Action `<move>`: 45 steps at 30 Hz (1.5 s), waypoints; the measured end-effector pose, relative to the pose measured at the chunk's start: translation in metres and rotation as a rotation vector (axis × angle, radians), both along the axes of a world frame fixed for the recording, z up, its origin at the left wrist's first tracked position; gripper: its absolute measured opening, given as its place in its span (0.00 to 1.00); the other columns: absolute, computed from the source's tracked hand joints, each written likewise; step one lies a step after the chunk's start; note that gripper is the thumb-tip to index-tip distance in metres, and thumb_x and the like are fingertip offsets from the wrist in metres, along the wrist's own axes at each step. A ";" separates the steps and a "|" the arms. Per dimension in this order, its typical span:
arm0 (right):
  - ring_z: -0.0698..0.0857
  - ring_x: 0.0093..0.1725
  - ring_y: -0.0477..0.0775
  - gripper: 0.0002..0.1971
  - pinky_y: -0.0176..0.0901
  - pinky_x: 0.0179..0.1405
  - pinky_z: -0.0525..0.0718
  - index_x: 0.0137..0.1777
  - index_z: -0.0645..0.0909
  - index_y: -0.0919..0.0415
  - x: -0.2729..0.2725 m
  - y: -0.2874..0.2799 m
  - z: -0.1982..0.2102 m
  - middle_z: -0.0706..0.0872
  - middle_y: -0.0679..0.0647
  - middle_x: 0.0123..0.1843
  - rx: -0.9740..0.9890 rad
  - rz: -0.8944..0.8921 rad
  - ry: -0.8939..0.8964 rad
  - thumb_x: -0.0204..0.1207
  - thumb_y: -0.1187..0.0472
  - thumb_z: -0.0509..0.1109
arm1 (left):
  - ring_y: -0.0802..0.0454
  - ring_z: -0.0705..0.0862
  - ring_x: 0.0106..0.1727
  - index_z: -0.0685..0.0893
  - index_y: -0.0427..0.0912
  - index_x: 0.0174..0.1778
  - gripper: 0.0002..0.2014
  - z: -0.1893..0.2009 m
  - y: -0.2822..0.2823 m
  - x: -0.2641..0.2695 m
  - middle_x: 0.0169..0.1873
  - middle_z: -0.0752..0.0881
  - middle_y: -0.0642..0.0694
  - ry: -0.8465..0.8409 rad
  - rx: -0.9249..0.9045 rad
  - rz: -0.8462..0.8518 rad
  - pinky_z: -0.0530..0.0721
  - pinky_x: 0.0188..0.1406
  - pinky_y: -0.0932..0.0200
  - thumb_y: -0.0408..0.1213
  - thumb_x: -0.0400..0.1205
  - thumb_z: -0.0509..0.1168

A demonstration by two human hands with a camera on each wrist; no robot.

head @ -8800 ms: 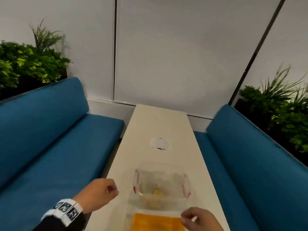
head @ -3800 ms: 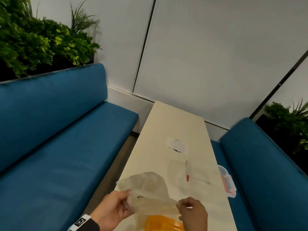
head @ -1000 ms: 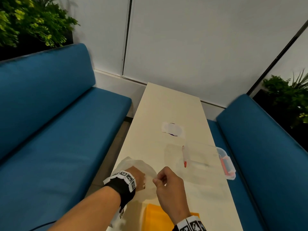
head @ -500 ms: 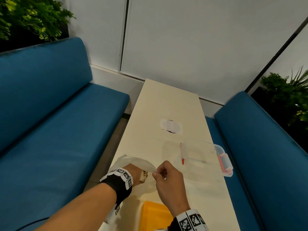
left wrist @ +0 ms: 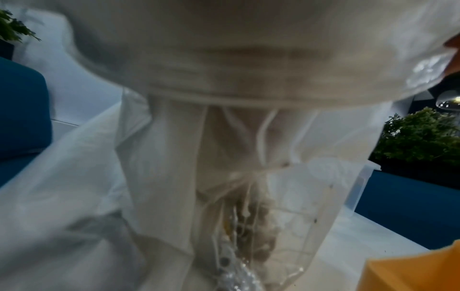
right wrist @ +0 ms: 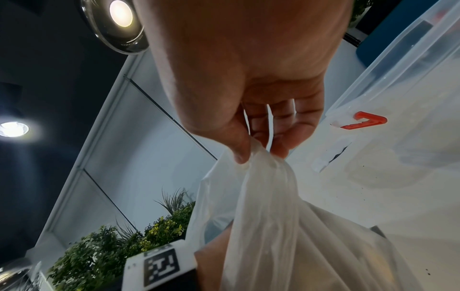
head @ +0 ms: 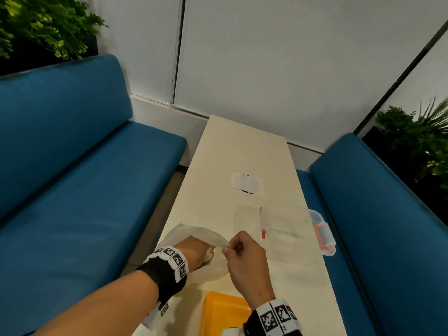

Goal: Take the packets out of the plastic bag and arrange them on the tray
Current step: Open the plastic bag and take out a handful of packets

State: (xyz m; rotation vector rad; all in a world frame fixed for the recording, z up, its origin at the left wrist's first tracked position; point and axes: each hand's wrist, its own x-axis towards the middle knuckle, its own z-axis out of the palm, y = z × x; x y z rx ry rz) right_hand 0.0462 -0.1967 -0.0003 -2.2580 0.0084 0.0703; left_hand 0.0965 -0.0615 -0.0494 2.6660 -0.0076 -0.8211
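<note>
So the right hand [head: 244,260] is pinching the rim of the plastic bag [head: 194,232] between thumb and fingertips [right wrist: 240,151] and lifting it, which I'd guess is just to keep the mouth propped open. That thin film would flop shut otherwise. The bag sits on the near end of the table [head: 240,151], towards its left edge.

The left hand [head: 194,249] is shoved inside the bag past the knuckles, so from the head view all you get is the back of the hand and the wrist. Whether those fingers are spread or already curled round something, I honestly can't tell. The left wrist view is mostly white film bunched up over the lens, and through it you can make out a clear packet [left wrist: 248,232] with some beige and yellow bits in it, further down in the bag. So the packets look to be inside, none out yet.

The yellow tray [head: 225,309] is parked right below the bag, closest to the person, and the part that shows has nothing on it. Makes sense, short trip from bag to tray. Off to the right there's a clear lidded box [head: 298,229] with red clips, pushed out of the way.
</note>
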 end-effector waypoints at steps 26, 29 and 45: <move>0.83 0.39 0.44 0.07 0.28 0.33 0.79 0.42 0.79 0.52 -0.006 -0.001 -0.007 0.86 0.47 0.40 0.006 0.004 -0.040 0.78 0.61 0.74 | 0.52 0.89 0.60 0.92 0.49 0.55 0.11 0.014 0.036 -0.081 0.56 0.92 0.49 -0.373 -1.295 0.765 0.90 0.62 0.48 0.28 0.84 0.72; 0.83 0.49 0.40 0.08 0.27 0.38 0.79 0.50 0.79 0.45 -0.014 -0.002 -0.003 0.81 0.41 0.52 -0.017 0.052 -0.080 0.78 0.58 0.74 | 0.39 0.91 0.59 0.91 0.45 0.59 0.11 0.017 0.035 -0.090 0.56 0.92 0.39 -0.193 -1.507 0.913 0.90 0.59 0.40 0.29 0.83 0.72; 0.84 0.50 0.43 0.09 0.26 0.40 0.82 0.51 0.87 0.41 -0.060 0.018 -0.006 0.78 0.37 0.51 -0.050 0.375 -0.330 0.73 0.50 0.69 | 0.35 0.93 0.47 0.88 0.36 0.65 0.13 0.028 0.024 -0.130 0.54 0.92 0.30 0.128 -1.831 1.139 0.91 0.34 0.49 0.29 0.87 0.62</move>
